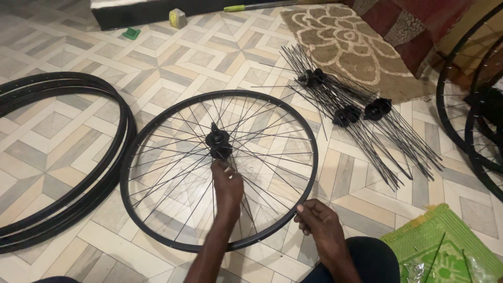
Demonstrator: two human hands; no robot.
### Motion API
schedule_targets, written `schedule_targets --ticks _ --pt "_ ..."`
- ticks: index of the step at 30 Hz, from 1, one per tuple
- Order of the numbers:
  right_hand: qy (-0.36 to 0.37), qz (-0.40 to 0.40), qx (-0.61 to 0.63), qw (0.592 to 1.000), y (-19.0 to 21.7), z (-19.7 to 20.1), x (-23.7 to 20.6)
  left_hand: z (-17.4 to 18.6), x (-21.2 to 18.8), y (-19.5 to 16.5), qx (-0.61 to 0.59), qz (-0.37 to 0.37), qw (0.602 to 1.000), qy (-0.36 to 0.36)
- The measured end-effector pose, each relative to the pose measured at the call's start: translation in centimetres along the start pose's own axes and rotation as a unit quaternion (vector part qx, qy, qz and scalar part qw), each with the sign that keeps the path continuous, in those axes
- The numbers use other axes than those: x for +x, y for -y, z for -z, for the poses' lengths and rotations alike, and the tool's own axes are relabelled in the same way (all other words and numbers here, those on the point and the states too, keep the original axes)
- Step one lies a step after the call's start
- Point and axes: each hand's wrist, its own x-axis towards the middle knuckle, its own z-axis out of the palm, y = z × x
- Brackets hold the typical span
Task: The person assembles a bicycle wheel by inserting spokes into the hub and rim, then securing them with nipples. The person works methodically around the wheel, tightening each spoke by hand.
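A black metal bicycle wheel rim (157, 220), round and thin-walled, lay flat on the patterned tile floor (63, 152) in the middle of the scene. Thin black wire spokes (262, 141) fanned from its black hub (218, 142) out to the rim, crossing one another loosely. The left hand (227, 184) reached just near of the hub, its fingertips pinched together on a spoke close to the hub. The right hand (320, 225) sat at the rim's near right edge, thumb and forefinger closed on a spoke end by the rim.

To the left lay a stack of bare black rims (99, 173), smooth and unlaced. Far right, bundles of loose black spokes with hubs (361, 112) splayed across the tiles beside a beige looped-pattern rug (340, 42). A green woven mat (445, 246) lay near right.
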Motion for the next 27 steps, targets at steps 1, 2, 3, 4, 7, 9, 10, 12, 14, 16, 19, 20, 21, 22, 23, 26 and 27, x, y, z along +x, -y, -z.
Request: schedule_targets --ticks 1,2,3,4,7,9,10,12,14,16,19,20,21,22,23,26,27 --pt "0.0 0.004 -0.002 1.0 0.0 0.0 -0.1 0.4 0.6 0.6 -0.064 0.021 0.997 0.028" --pt "0.002 0.008 -0.008 1.0 -0.1 0.0 -0.2 0.8 1.1 1.1 -0.129 0.043 0.989 0.057" --pt "0.003 0.014 -0.015 1.0 -0.1 0.0 -0.2 1.1 1.5 1.6 -0.194 0.064 0.975 0.085" --pt "0.006 0.021 -0.021 1.0 -0.1 0.0 -0.2 1.4 1.9 2.1 -0.211 0.083 0.97 0.088" --pt "-0.003 0.037 -0.021 0.999 0.0 -0.1 -0.2 2.4 2.3 3.2 -0.341 0.147 0.921 0.121" --pt "-0.02 0.033 -0.015 0.999 0.2 -0.2 0.0 3.0 2.0 3.3 -0.519 0.197 0.812 0.179" --pt "-0.03 0.031 -0.012 0.999 0.4 -0.2 0.1 3.1 1.6 3.1 -0.533 0.211 0.803 0.165" --pt "-0.046 0.04 -0.023 0.998 0.7 -0.3 0.3 3.2 0.7 2.3 -0.559 0.237 0.782 0.14" --pt "-0.067 0.039 -0.03 0.997 0.9 -0.3 0.4 3.3 -0.6 0.8 -0.555 0.274 0.773 0.137" --pt "-0.088 0.032 -0.032 0.995 1.1 -0.3 0.5 3.4 -1.8 -1.2 -0.465 0.256 0.829 0.178" --pt "-0.096 0.033 -0.009 0.995 1.1 -0.2 0.8 3.3 -3.2 -4.1 -0.13 0.155 0.945 0.258" --pt "-0.094 0.037 0.002 0.995 1.1 0.0 0.8 3.1 -3.5 -4.9 0.011 0.137 0.957 0.255" --pt "-0.09 0.038 0.013 0.995 1.1 0.1 0.9 3.0 -4.0 -5.3 0.152 0.117 0.951 0.243" --pt "-0.083 0.04 0.025 0.995 0.9 0.1 1.2 2.8 -4.2 -5.6 0.232 0.07 0.94 0.239" --pt "-0.078 0.042 0.033 0.995 0.8 0.0 1.4 2.6 -4.4 -5.7 0.308 0.019 0.921 0.236" --pt "-0.08 0.046 0.044 0.995 0.6 0.2 1.6 2.0 -5.3 -4.8 0.391 -0.248 0.878 0.119" --pt "-0.084 0.043 0.041 0.995 0.5 0.3 1.6 1.8 -5.6 -4.3 0.386 -0.349 0.852 0.06"
